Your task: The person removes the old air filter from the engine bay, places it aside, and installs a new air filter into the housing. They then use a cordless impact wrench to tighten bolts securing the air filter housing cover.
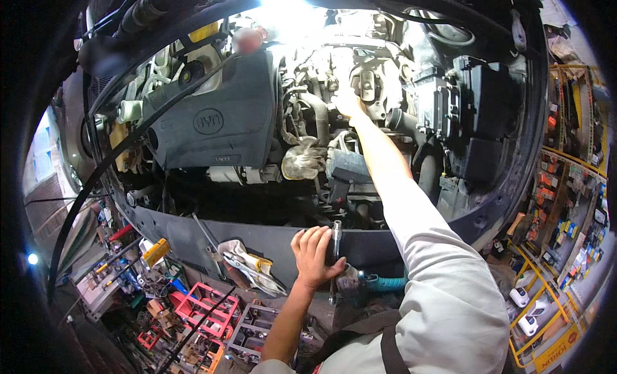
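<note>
My left hand (315, 258) rests against the front edge of a car's engine bay, its thumb and fingers around a metal socket extension with a socket (337, 239) that stands roughly upright. My right hand (349, 104) reaches in among the engine parts beside a metal bracket (368, 86). Glare washes out its fingers, so their grip cannot be made out. A black plastic engine cover (217, 118) lies to the left. Between it and my right forearm sits a dirty work glove (303, 160), on the parts below a pipe (318, 111).
A black prop rod (140, 128) crosses the left side. Cloths (243, 260) lie on the front edge. A gloved hand (349, 280) with a teal sleeve is near my left hand. Red trays (207, 309) and tools stand lower left; shelves (569, 205) of boxes stand at right.
</note>
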`<act>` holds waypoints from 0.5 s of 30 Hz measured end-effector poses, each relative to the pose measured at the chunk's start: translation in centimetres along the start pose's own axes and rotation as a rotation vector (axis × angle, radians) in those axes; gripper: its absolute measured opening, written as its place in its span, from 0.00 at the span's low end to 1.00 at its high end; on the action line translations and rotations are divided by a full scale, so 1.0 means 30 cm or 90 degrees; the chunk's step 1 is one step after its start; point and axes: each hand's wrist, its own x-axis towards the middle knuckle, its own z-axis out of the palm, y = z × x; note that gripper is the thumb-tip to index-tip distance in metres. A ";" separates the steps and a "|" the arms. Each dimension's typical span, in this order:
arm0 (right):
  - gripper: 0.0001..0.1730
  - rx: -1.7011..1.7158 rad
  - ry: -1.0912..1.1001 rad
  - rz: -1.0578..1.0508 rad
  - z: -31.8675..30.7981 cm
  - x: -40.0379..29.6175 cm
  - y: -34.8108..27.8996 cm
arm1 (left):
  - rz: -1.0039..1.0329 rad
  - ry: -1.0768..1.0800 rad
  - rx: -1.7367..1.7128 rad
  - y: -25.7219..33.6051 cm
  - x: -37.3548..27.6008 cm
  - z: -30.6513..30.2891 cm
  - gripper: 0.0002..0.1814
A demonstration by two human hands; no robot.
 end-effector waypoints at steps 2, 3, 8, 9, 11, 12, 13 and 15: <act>0.24 0.019 -0.023 -0.083 0.038 0.018 0.006 | -0.015 0.009 0.000 -0.004 -0.002 -0.002 0.36; 0.24 0.023 -0.026 -0.122 0.029 0.039 0.050 | -0.008 0.007 -0.009 -0.004 0.013 -0.006 0.36; 0.19 -0.306 -0.141 -0.271 0.029 0.139 0.111 | 0.014 0.036 -0.012 0.004 0.038 -0.016 0.32; 0.19 -0.185 -0.024 -0.331 0.053 0.097 0.101 | 0.010 0.036 -0.007 -0.001 0.032 -0.018 0.33; 0.20 -0.199 -0.119 -0.163 0.087 0.098 0.018 | -0.019 0.033 0.000 0.003 0.018 -0.021 0.34; 0.21 -0.168 -0.086 -0.138 0.097 0.107 0.051 | -0.020 0.027 -0.005 0.005 0.022 -0.023 0.36; 0.21 -0.140 -0.037 -0.103 0.092 0.150 0.140 | 0.017 0.031 -0.006 0.002 0.046 -0.016 0.32; 0.21 -0.120 -0.058 -0.057 0.113 0.145 0.117 | 0.011 0.038 -0.007 0.006 0.039 -0.012 0.32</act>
